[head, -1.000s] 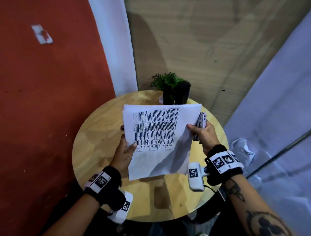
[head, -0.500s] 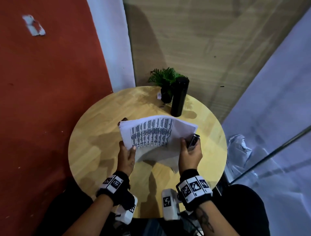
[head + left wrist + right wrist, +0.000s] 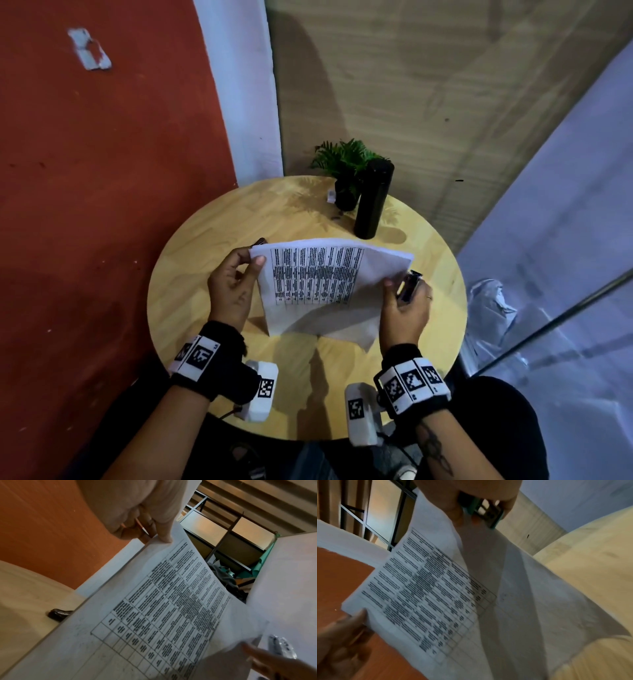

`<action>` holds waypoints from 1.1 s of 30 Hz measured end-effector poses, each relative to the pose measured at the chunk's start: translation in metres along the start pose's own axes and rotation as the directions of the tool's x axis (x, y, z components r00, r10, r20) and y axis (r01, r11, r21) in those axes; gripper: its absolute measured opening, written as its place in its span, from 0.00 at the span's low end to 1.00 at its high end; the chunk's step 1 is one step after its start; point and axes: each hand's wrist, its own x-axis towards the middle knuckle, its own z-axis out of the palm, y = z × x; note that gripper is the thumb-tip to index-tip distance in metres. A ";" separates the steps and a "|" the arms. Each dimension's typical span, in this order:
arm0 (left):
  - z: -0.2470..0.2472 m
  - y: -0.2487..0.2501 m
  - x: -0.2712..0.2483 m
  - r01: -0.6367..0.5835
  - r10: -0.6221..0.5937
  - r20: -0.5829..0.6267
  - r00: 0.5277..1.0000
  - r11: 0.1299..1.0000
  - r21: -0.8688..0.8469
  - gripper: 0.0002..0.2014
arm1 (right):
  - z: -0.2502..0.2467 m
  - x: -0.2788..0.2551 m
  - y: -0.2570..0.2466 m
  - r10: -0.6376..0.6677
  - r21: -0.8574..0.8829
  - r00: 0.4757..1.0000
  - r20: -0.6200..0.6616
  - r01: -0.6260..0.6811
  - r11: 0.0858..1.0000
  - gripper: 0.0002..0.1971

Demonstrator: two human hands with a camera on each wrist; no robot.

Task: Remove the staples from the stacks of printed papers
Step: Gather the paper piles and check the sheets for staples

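Observation:
A stack of printed papers (image 3: 318, 281) with a black table of text is held in the air over the round wooden table (image 3: 212, 222). My left hand (image 3: 236, 284) pinches its far left corner between thumb and fingers. My right hand (image 3: 404, 305) pinches the right edge with the thumb on top, and the same hand holds a dark staple remover (image 3: 409, 286) in its fingers. In the left wrist view the papers (image 3: 163, 608) sag towards the right hand (image 3: 274, 662). In the right wrist view the papers (image 3: 436, 595) hang below the staple remover (image 3: 484, 509). No staple shows.
A tall black bottle (image 3: 373, 198) and a small potted plant (image 3: 346, 171) stand at the table's far edge. A small dark object (image 3: 59, 613) lies on the table behind the papers' left corner. A red wall is on the left, crumpled plastic (image 3: 489, 308) on the right.
The papers came down from an upright hold to a lower, flatter one over the table. My left hand shifted from the left edge up to the far left corner.

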 end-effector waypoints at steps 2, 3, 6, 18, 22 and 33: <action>-0.003 -0.003 0.001 -0.014 0.014 -0.012 1.000 1.000 0.010 0.03 | -0.009 0.005 -0.015 0.030 0.071 0.998 -0.053 -0.026 0.997 0.12; -0.003 -0.004 0.001 -0.015 0.015 -0.012 1.000 1.000 0.004 0.03 | -0.013 0.006 -0.027 0.091 0.165 0.995 -0.031 -0.085 0.983 0.09; -0.002 -0.003 0.000 0.011 -0.011 -0.010 1.000 1.000 -0.018 0.04 | -0.022 0.007 -0.063 0.197 0.441 0.952 0.234 -0.285 0.851 0.06; -0.011 0.010 -0.007 0.071 -0.058 0.113 0.992 0.991 -0.117 0.05 | 0.046 -0.018 -0.146 0.117 0.455 0.795 0.595 -0.453 0.767 0.06; -0.011 0.013 -0.006 0.074 -0.063 0.107 0.992 0.992 -0.099 0.05 | 0.049 -0.019 -0.147 0.210 0.461 0.651 0.729 -0.694 0.552 0.15; -0.009 0.015 -0.010 0.078 -0.061 0.129 0.990 0.989 -0.126 0.07 | 0.073 -0.035 -0.145 0.029 0.443 0.784 0.620 -0.381 0.812 0.14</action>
